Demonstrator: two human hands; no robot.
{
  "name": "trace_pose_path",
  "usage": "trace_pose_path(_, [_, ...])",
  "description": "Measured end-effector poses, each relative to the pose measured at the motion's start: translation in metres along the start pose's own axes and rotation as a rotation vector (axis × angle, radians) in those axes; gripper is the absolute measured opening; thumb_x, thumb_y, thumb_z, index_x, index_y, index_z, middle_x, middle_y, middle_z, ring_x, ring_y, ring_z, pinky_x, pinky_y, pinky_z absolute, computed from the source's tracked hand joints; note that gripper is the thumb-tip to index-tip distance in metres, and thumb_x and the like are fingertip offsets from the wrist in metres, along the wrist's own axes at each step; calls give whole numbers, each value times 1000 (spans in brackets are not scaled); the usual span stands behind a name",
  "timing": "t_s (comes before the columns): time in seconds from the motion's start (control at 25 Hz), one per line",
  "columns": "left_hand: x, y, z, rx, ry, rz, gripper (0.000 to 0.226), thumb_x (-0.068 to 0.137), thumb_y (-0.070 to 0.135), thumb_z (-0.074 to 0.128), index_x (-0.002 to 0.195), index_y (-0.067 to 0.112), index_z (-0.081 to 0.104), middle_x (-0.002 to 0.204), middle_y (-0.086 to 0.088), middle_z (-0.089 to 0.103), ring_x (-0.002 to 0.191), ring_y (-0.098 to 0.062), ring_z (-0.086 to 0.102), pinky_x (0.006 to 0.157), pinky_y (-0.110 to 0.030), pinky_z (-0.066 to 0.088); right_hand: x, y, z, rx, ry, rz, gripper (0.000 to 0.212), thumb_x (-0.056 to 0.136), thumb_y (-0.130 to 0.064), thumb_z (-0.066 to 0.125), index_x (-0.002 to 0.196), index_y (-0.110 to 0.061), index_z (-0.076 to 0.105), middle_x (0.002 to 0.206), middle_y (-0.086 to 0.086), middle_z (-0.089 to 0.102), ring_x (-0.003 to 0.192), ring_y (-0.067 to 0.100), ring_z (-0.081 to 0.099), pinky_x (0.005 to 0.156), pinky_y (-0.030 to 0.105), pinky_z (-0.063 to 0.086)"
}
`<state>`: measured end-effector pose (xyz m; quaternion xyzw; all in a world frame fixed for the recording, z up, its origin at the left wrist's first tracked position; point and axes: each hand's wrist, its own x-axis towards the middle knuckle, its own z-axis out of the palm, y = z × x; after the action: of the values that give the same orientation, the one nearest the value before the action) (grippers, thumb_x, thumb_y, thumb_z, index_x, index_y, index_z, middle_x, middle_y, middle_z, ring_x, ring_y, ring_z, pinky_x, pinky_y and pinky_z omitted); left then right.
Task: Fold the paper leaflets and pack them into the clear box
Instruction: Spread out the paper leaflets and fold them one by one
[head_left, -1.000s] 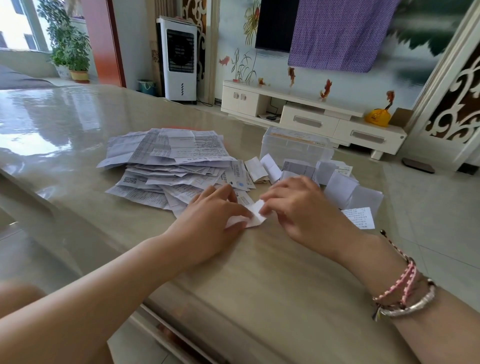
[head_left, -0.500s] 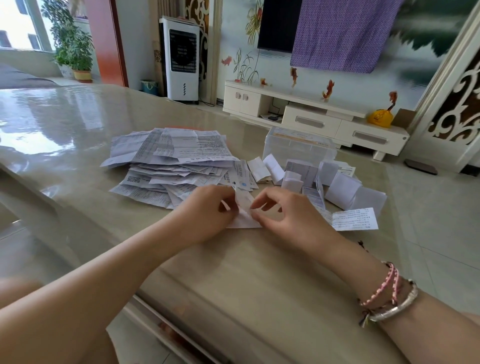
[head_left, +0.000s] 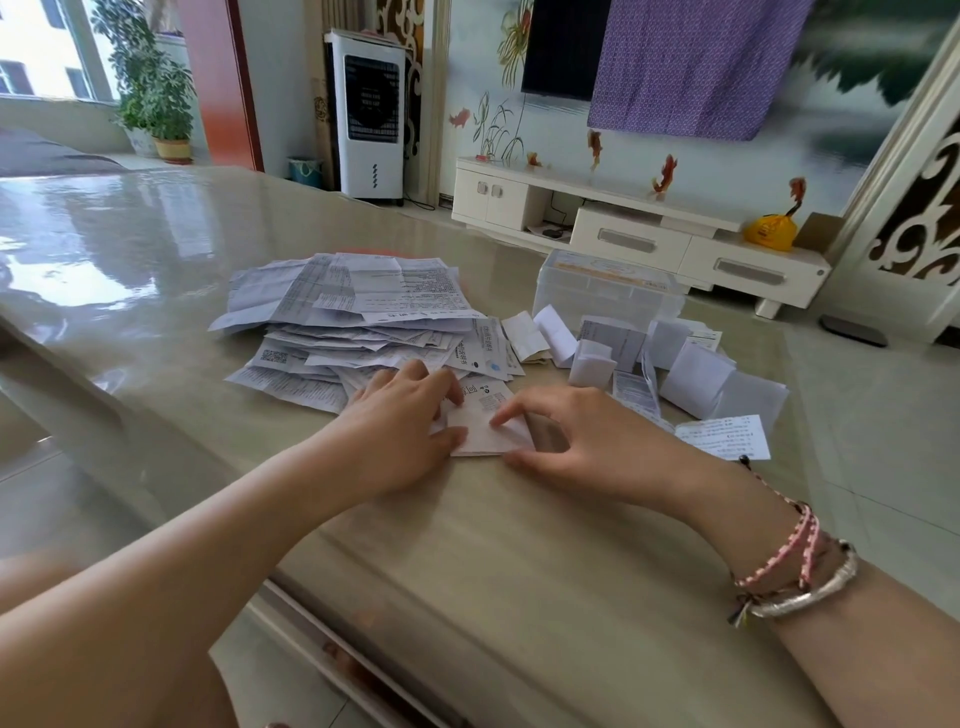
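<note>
Both hands worked one leaflet (head_left: 480, 423) that lay flat on the table (head_left: 519, 561), just in front of the loose pile (head_left: 353, 322) of unfolded sheets. The left hand (head_left: 400, 436) lay spread over the leaflet's left part, fingers nearly straight and pressing down, its grip closed on nothing; it seemed placed there to pin the sheet so that it would not slide on the glossy top. The right hand (head_left: 576, 441) rested at the right edge, forefinger stretched onto the paper and thumb on the table at the near edge, the other fingers loosely bent, so this grip too was open and held nothing; it looked set to run along or start a crease. The leaflet's right edge appeared slightly raised beside that hand, though whether it was a turned flap could not be told. Folded leaflets (head_left: 696, 379) stood and lay in a cluster to the right, several tented on their creases, probably parked there until a batch could be packed. The box (head_left: 608, 291) sat behind them, near the far edge of the table; it seemed to have its lid on, and what it held could not be made out. Judging by the size of the pile, most of the folding remained, and packing had barely begun, if at all.
</note>
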<state>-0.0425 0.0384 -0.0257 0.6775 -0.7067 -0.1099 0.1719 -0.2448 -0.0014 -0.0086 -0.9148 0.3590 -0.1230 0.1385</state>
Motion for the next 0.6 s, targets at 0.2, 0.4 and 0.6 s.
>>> trace_pose_path(0.2, [0,5,-3,2,25,26,30,91,40,55,119,34,50,106,9,40,118,-20,39,106,-36,30,-5,0,-1,-85,-21,-66,33,87,-39,64,118,-30,61,113,-10,62,108,9,53,94,34,43])
trace_pose_path(0.4, [7,16,-2,-110,93,47,31,88,53,52,110,31,55,100,11,52,99,-18,50,89,-35,42,-14,-1,-11,-160,58,-18,38,84,-40,65,120,-32,59,115,-16,60,107,11,44,94,30,38])
trace_pose_path(0.6, [17,41,-7,-501,62,-70,36,91,47,53,115,21,55,92,8,70,81,-12,61,70,-28,47,-27,6,-27,-135,282,39,38,80,-37,69,116,-31,61,108,-14,61,104,10,45,88,23,36])
